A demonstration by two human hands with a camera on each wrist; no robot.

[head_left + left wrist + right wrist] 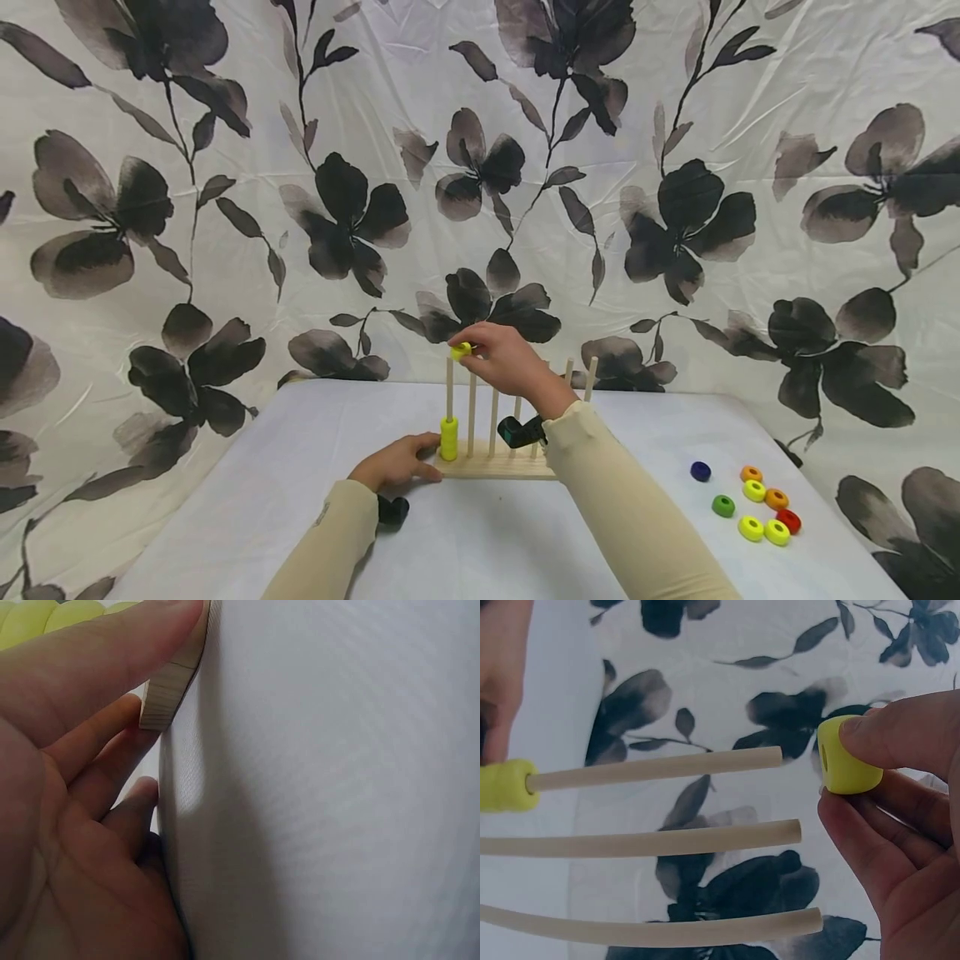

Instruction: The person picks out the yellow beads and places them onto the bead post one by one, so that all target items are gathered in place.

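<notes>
My right hand pinches a yellow bead between thumb and fingers. The bead is just off the tip of the leftmost wooden peg, its hole turned toward that peg. Several yellow beads are stacked low on the same peg. At the left end of the wooden base, my left hand grips the corner. In the left wrist view the thumb lies along one side of the base end, with fingers on the other side. My right forearm hides part of the base and some pegs.
Loose beads lie at the right of the white table: a blue bead, a green bead, a red bead, orange ones and yellow ones. A floral cloth hangs behind.
</notes>
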